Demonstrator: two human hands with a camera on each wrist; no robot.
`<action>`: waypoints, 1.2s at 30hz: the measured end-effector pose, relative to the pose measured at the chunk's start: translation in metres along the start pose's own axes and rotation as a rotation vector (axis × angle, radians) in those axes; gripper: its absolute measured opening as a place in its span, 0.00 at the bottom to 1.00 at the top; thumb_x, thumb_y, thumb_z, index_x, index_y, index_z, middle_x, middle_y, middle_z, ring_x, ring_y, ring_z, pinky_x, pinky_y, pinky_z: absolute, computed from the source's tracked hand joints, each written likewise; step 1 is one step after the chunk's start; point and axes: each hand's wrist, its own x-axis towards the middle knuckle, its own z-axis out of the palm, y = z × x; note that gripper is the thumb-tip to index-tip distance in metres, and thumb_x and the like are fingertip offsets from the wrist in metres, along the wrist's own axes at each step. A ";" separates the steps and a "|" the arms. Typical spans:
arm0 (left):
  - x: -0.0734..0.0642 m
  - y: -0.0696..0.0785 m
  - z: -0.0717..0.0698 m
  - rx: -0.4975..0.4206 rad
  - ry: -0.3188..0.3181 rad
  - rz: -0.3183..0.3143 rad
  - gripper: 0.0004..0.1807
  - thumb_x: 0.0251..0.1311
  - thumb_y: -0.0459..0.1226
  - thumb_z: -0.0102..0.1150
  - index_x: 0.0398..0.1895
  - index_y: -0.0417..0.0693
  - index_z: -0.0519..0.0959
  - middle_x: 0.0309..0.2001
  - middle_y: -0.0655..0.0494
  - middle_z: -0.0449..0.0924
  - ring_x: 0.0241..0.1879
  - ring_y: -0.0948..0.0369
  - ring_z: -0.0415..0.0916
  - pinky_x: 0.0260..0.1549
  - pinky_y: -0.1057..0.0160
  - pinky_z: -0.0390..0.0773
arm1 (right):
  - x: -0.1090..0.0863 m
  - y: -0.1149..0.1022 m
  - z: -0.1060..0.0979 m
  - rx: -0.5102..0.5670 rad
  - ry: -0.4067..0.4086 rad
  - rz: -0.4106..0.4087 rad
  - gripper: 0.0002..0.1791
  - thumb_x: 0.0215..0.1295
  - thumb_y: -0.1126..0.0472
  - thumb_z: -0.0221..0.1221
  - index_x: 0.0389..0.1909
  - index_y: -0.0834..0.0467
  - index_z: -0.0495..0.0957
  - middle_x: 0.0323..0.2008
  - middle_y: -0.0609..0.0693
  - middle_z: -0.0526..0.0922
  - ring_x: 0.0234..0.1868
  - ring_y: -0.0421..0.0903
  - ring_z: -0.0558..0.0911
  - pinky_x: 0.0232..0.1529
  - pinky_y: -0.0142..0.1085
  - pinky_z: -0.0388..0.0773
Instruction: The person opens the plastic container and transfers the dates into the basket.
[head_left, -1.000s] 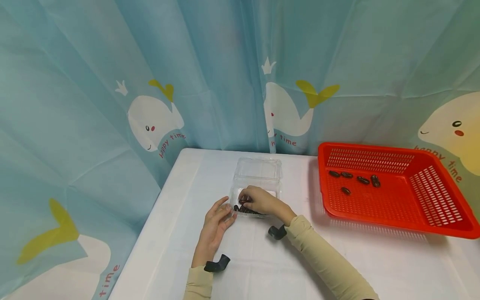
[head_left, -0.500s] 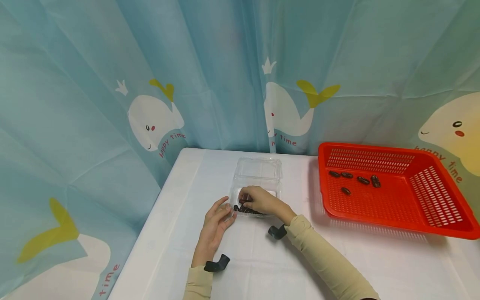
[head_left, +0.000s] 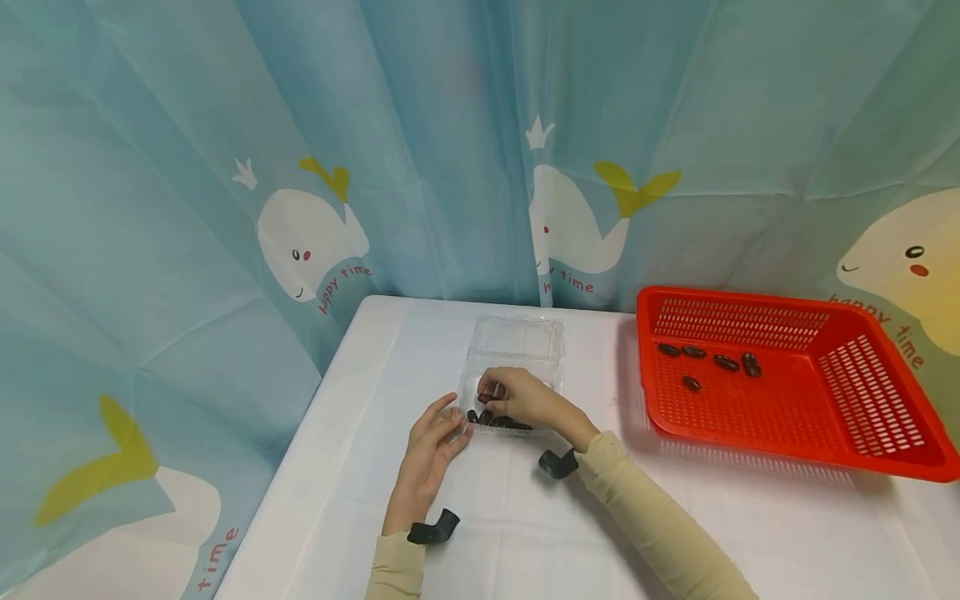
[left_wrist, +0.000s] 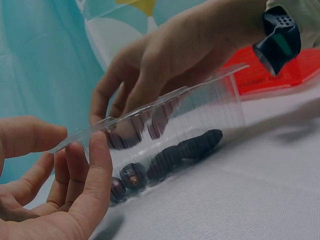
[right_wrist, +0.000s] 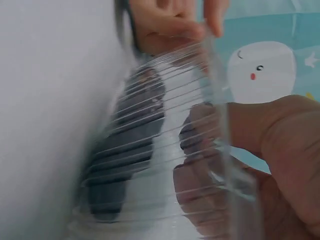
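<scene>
A clear clamshell box (head_left: 517, 336) lies with its lid folded back, away from the person. Along its near wall sits a row of dark brown, glossy dates (left_wrist: 172, 157), seen through the ribbed plastic. My left hand (head_left: 429, 450) pinches the box's left near corner between thumb and fingertip, its other fingers loosely bent. From the right, my right hand (head_left: 525, 398) reaches down into the box. Its thumb and fingers hold a date (right_wrist: 189, 135) just behind the row. The fingertips show partly through the plastic wall in the right wrist view.
A red perforated basket (head_left: 750, 417) stands right of the box, with several dates (head_left: 726, 362) on its floor. The white-covered table (head_left: 480, 550) ends at a blue curtain (head_left: 450, 125) behind and to the left. Black wrist mounts (head_left: 435, 527) sit on both wrists.
My right hand has risen slightly and shifted back within the box, showing more of the near row. The left hand stays at the corner, and the basket's dates have not moved.
</scene>
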 end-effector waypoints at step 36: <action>0.000 0.001 0.000 0.026 -0.016 0.010 0.30 0.68 0.31 0.54 0.72 0.44 0.61 0.42 0.59 0.74 0.44 0.64 0.75 0.56 0.60 0.81 | -0.079 -0.014 -0.063 0.579 0.440 -0.010 0.16 0.63 0.68 0.64 0.51 0.64 0.74 0.45 0.50 0.81 0.47 0.41 0.81 0.49 0.28 0.83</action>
